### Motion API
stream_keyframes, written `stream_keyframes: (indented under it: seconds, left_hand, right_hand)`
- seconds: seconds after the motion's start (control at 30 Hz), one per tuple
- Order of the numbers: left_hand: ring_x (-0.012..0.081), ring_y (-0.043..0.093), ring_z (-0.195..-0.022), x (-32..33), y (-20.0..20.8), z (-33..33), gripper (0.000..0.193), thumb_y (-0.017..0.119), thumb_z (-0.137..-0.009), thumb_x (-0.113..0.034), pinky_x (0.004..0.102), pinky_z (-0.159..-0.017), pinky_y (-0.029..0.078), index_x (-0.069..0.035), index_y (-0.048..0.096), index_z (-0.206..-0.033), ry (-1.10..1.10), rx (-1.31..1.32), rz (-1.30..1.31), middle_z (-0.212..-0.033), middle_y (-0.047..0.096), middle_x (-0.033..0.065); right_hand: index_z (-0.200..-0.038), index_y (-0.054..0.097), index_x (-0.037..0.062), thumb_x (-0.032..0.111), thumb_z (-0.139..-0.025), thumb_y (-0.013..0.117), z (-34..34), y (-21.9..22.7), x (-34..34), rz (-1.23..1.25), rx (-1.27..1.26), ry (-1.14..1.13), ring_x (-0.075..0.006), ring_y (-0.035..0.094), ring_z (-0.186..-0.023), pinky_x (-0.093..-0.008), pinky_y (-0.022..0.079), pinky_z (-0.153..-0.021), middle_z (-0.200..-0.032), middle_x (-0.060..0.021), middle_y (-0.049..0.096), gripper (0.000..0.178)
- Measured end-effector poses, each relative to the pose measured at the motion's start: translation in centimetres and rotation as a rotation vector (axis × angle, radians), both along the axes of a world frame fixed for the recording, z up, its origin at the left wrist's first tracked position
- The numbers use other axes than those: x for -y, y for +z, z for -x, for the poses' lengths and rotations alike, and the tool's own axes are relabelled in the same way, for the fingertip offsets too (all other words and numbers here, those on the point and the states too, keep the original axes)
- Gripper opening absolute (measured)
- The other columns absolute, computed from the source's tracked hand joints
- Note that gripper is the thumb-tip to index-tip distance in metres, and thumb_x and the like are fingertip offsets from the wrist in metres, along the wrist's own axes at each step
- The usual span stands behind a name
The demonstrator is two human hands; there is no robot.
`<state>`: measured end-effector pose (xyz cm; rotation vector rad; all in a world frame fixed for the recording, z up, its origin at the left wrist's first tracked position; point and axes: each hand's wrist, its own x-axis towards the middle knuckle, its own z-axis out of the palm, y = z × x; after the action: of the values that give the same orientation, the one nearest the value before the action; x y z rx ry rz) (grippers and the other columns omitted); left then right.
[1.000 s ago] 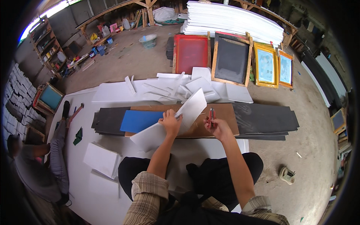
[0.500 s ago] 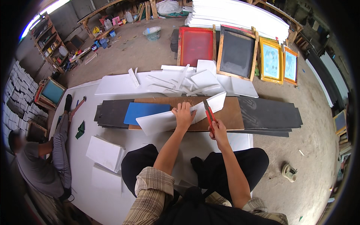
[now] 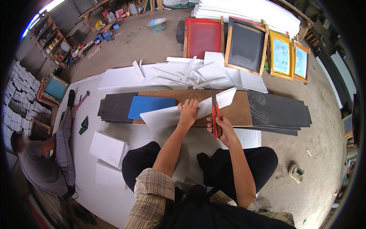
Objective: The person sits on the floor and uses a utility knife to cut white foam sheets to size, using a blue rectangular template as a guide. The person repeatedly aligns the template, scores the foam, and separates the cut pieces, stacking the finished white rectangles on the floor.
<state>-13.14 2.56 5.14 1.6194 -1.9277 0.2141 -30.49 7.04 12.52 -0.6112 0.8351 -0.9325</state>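
My left hand (image 3: 188, 113) is closed over the upper edge of a long, narrow white board (image 3: 162, 116), with the fingers bent around its middle. The board lies aslant across a brown board (image 3: 234, 114), and its far right end rises above the rest. My right hand (image 3: 225, 129) grips a red-handled tool (image 3: 216, 118) with a narrow dark blade that points away from me. That blade crosses the white board right of my left hand; whether it touches cannot be told. A blue slab (image 3: 148, 107) lies left of my left hand, partly behind the white board.
White offcuts (image 3: 187, 78) lie beyond the stacked dark boards (image 3: 278, 108). White panels (image 3: 108, 149) are piled at my left, near a hammer (image 3: 82, 98). A person (image 3: 45, 164) sits at far left. Framed screens (image 3: 246, 49) stand at the back; a shoe (image 3: 296, 173) sits at right.
The red-handled tool has turned more upright, and my right hand has shifted slightly toward me relative to the boards. My left hand keeps its hold on the white board. The whole view has shifted slightly.
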Motion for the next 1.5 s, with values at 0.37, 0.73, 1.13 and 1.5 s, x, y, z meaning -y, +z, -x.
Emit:
stream_keyframes:
  seconds: [0.37, 0.73, 1.13, 1.5]
  left_hand:
    - [0.0223, 0.044, -0.091, 0.3, -0.2, 0.2, 0.029, 0.064, -0.071, -0.015, 0.0461, -0.078, 0.028, -0.012, 0.049, -0.095, 0.044, 0.028, 0.012, -0.090, 0.050, 0.0022]
    - [0.0219, 0.043, -0.091, 0.3, -0.1, 0.3, 0.030, 0.064, -0.070, -0.016, 0.0441, -0.077, 0.027, -0.014, 0.052, -0.097, 0.068, 0.048, 0.036, -0.090, 0.049, 0.0017]
    - [0.0211, 0.044, -0.092, 0.0, -0.4, 0.1, 0.026, 0.063, -0.071, -0.014, 0.0450, -0.077, 0.027, -0.013, 0.052, -0.096, 0.036, 0.018, 0.003, -0.090, 0.051, 0.0017]
    - [0.0207, 0.045, -0.091, -0.1, 0.1, 0.2, 0.022, 0.060, -0.074, -0.017, 0.0465, -0.080, 0.028, -0.013, 0.052, -0.094, 0.069, 0.072, -0.038, -0.090, 0.052, 0.0007]
  right_hand:
    - [-0.093, 0.037, 0.0042, 0.023, -0.091, 0.042, -0.2, -3.7, -1.6, 0.709, -1.287, 0.007, -0.0440, 0.055, -0.064, -0.0509, 0.042, -0.053, -0.064, -0.0244, 0.056, 0.020]
    - [-0.090, 0.034, 0.0033, 0.023, -0.093, 0.038, -1.1, -3.2, -1.5, 0.699, -1.504, 0.156, -0.0413, 0.058, -0.067, -0.0493, 0.047, -0.057, -0.074, -0.0217, 0.058, 0.021]
    - [-0.092, 0.036, 0.0009, 0.019, -0.092, 0.038, -2.7, -4.1, -0.9, 0.618, -1.507, 0.241, -0.0399, 0.060, -0.071, -0.0489, 0.048, -0.060, -0.070, -0.0229, 0.059, 0.019]
    - [-0.094, 0.036, -0.0006, 0.014, -0.090, 0.037, -2.9, -3.6, 0.2, 0.582, -1.483, 0.315, -0.0387, 0.061, -0.073, -0.0483, 0.048, -0.064, -0.074, -0.0244, 0.060, 0.015]
